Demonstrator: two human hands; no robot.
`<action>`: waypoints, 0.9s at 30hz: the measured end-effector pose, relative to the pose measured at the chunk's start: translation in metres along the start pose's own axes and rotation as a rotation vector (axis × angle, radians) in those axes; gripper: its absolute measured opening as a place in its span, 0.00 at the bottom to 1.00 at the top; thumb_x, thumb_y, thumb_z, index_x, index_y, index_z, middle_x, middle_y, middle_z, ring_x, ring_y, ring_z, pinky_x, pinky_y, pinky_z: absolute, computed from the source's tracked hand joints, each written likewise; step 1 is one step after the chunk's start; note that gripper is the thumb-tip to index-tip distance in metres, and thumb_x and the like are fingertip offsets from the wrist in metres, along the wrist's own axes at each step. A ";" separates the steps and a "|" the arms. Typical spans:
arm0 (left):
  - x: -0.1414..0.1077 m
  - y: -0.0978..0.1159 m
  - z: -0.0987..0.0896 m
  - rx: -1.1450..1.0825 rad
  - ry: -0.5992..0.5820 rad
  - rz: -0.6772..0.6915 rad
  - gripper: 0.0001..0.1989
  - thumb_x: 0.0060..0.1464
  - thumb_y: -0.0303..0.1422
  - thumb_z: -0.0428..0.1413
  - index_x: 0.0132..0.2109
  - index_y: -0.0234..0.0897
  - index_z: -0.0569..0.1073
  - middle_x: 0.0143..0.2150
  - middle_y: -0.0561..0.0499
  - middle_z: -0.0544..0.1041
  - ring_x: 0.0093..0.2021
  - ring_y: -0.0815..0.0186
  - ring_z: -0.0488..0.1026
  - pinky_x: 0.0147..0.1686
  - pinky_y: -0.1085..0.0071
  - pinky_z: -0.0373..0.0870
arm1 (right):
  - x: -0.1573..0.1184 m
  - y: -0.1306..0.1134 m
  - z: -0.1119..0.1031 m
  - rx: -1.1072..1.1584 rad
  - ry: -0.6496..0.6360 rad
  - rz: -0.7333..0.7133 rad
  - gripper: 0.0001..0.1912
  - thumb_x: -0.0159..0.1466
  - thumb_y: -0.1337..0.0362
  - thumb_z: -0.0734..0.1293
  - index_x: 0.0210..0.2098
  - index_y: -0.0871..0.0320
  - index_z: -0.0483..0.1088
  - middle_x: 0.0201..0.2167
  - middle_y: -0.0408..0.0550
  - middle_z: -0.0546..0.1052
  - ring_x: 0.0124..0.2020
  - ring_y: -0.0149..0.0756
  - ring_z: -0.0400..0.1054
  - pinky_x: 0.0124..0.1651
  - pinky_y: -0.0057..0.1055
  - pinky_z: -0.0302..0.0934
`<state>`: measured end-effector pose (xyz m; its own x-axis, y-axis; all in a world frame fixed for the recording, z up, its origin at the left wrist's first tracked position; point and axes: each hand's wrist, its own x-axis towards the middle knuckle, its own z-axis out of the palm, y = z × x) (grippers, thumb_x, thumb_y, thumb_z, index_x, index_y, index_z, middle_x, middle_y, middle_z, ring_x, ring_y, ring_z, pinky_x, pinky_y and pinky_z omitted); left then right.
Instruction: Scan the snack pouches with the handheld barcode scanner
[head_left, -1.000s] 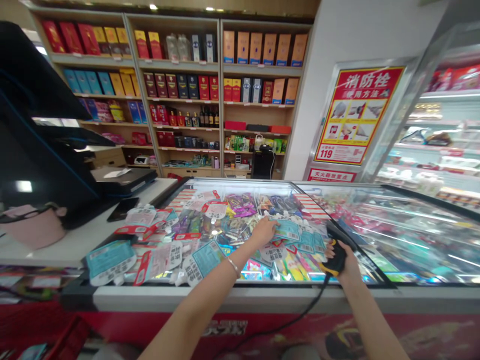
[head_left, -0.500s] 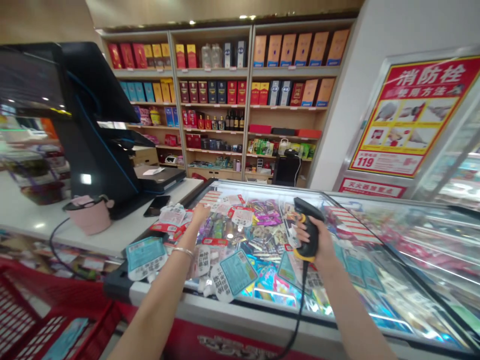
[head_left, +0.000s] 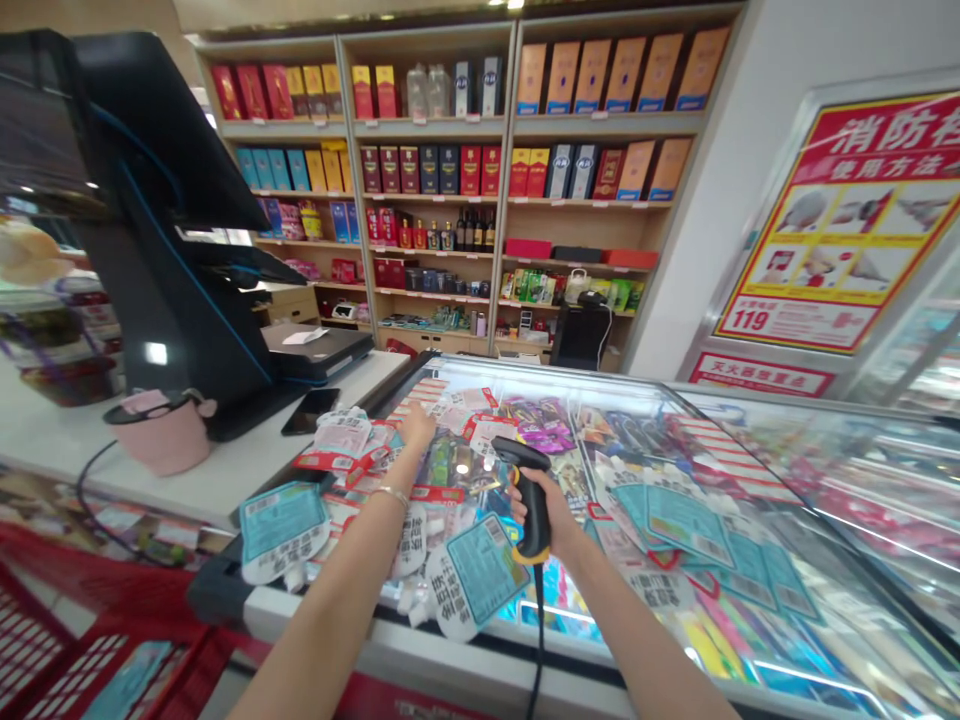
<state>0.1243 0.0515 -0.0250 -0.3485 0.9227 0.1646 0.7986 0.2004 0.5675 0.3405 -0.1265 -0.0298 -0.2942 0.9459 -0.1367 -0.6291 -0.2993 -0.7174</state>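
My right hand grips a black and yellow barcode scanner, whose head points left over the freezer and whose cable hangs down. My left hand reaches across the glass among red-and-white pouches; its fingers are too small and partly hidden to make out. Close to my left wrist, a capped pouch with a teal label lies near the front edge, and another teal-label pouch lies at the left corner. To the right of the scanner, several teal-label pouches overlap in a fanned pile.
The pouches lie on a glass-topped chest freezer with packaged goods inside. On the left counter stand a black checkout terminal, a pink pot and a phone. A red shopping cart is at lower left. Shelves of boxes line the back.
My right hand has swung left with the scanner, uncovering the teal-label pile on the right. My left hand has shifted slightly right within the view. The camera view has shifted a little.
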 end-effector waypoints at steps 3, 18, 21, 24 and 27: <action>-0.002 0.000 -0.007 -0.205 0.104 0.079 0.23 0.57 0.28 0.46 0.59 0.31 0.57 0.45 0.37 0.77 0.49 0.53 0.74 0.46 0.60 0.66 | -0.002 -0.002 0.003 -0.001 -0.005 -0.009 0.13 0.51 0.57 0.70 0.29 0.60 0.67 0.17 0.37 0.65 0.14 0.23 0.54 0.16 0.21 0.53; 0.001 0.001 -0.013 -0.465 0.277 0.532 0.16 0.55 0.25 0.44 0.42 0.36 0.76 0.44 0.45 0.77 0.48 0.60 0.72 0.53 0.62 0.65 | -0.008 0.002 0.011 -0.239 0.080 0.063 0.14 0.50 0.54 0.69 0.25 0.58 0.64 0.15 0.38 0.66 0.13 0.25 0.56 0.15 0.24 0.51; 0.002 0.000 -0.012 -0.419 0.274 0.530 0.16 0.55 0.25 0.44 0.42 0.36 0.76 0.42 0.45 0.77 0.46 0.60 0.72 0.51 0.62 0.66 | -0.009 0.002 0.012 -0.275 0.087 0.049 0.14 0.50 0.54 0.69 0.25 0.58 0.64 0.15 0.37 0.66 0.13 0.25 0.56 0.15 0.24 0.50; 0.003 -0.002 -0.013 -0.411 0.269 0.546 0.16 0.55 0.25 0.44 0.41 0.35 0.76 0.42 0.45 0.77 0.46 0.60 0.72 0.51 0.62 0.65 | -0.010 0.001 0.013 -0.290 0.093 0.030 0.14 0.50 0.55 0.69 0.25 0.58 0.65 0.15 0.37 0.66 0.13 0.25 0.57 0.15 0.24 0.51; 0.003 -0.003 -0.014 -0.397 0.262 0.533 0.16 0.55 0.25 0.44 0.41 0.35 0.76 0.42 0.45 0.77 0.46 0.60 0.72 0.51 0.63 0.65 | -0.011 0.002 0.012 -0.297 0.087 0.021 0.14 0.49 0.55 0.69 0.24 0.59 0.65 0.15 0.37 0.67 0.12 0.24 0.57 0.14 0.24 0.51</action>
<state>0.1144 0.0489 -0.0147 -0.1066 0.7420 0.6618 0.6714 -0.4372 0.5984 0.3340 -0.1384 -0.0213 -0.2346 0.9508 -0.2021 -0.3818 -0.2813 -0.8804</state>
